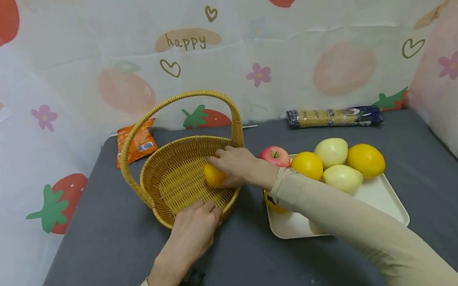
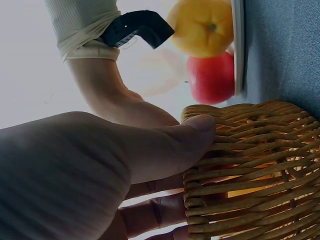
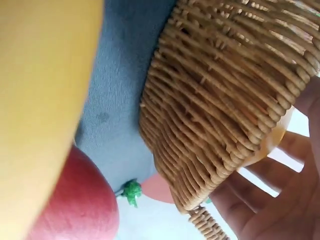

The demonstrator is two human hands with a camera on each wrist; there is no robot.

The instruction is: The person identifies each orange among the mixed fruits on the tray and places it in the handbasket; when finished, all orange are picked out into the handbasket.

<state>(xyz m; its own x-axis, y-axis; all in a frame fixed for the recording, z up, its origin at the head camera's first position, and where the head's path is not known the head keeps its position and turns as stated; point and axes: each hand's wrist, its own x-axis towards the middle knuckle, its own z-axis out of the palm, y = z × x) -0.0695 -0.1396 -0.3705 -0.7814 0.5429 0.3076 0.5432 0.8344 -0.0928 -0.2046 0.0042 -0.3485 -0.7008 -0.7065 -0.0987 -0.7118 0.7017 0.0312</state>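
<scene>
A wicker basket with a tall arched handle stands left of centre on the dark table. My left hand grips its near rim; in the left wrist view the thumb lies outside the weave, with the fingers partly hidden behind the rim. Reaching over the right side, my right hand holds an orange inside the basket, low over its floor. Whether the orange touches the floor I cannot tell. The right wrist view shows the fingers curved beyond the rim, with part of the orange visible there.
Right of the basket, a white tray bears a red apple, several oranges and two pale green fruits; my right forearm crosses over it. An orange packet and a spaghetti pack lie at the back.
</scene>
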